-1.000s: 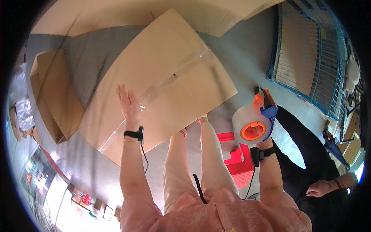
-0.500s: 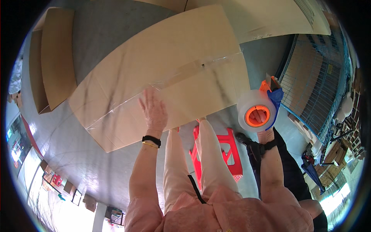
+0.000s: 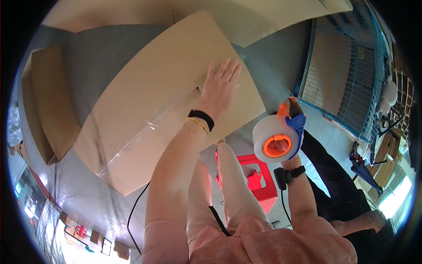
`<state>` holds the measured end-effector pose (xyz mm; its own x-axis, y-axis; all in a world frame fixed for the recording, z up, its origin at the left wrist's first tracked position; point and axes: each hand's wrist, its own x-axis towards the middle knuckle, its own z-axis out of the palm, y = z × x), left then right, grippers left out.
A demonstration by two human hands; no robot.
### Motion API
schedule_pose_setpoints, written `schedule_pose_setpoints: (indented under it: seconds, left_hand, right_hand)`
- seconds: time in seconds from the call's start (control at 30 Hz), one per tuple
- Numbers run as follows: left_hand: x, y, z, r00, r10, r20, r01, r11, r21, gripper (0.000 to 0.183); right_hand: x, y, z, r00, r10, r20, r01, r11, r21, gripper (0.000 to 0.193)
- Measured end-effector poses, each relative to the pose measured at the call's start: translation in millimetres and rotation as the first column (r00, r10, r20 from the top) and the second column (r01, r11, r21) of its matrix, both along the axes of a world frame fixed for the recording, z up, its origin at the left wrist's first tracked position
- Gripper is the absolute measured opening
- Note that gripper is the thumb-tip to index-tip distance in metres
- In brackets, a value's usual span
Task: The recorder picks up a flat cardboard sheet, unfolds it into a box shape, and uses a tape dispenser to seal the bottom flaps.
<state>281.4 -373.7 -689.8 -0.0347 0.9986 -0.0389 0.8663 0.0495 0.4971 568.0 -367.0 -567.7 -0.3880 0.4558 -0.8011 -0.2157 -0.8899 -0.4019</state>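
In front of me lies a large brown cardboard box point(image 3: 145, 83) with a strip of clear packing tape point(image 3: 151, 124) along its seam. My left hand point(image 3: 220, 86) rests flat on the cardboard near the right end of that seam, fingers stretched out and holding nothing. Off the box's right side, my right hand point(image 3: 281, 146) grips a tape dispenser point(image 3: 297, 125) in blue and orange. Its wide roll of clear tape point(image 3: 260, 132) sits on an orange hub, and my fingers show through the hub's opening.
A red plastic stool point(image 3: 263, 185) stands by my legs. Beyond the right hand is a blue wire cage point(image 3: 338, 75) with cardboard inside. An open carton point(image 3: 52, 101) stands at the left, more cardboard point(image 3: 263, 20) at the far side. Another person's dark-clad leg point(image 3: 325, 163) is close on my right.
My left hand has slid right and away from me along the taped seam. The dispenser in my right hand has shifted slightly left and nearer, while the whole view has turned somewhat.
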Motion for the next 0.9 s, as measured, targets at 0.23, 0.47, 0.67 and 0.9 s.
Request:
schedule_pose_setpoints:
  seconds: [0.23,0.47,0.67,0.9]
  left_hand:
    - [-5,40,-30,0.971,-0.228,-0.076,0.216,0.966,-0.140,0.067]
    - [-21,87,-15,0.906,-0.417,-0.078,0.346,0.833,-0.431,0.073]
    - [-22,106,0,0.887,-0.449,-0.103,0.310,0.747,-0.588,0.080]
    - [-54,88,17,0.942,-0.291,-0.164,0.205,0.891,-0.404,0.100]
  right_hand:
    - [31,-5,-16,0.992,-0.125,-0.012,0.125,0.991,-0.043,0.074]
    - [56,-23,-15,0.977,-0.211,-0.033,0.207,0.975,-0.080,0.074]
    - [55,-25,-4,0.887,-0.422,-0.190,0.374,0.896,-0.240,0.078]
    - [55,-39,5,0.898,-0.439,-0.016,0.430,0.886,-0.170,0.077]
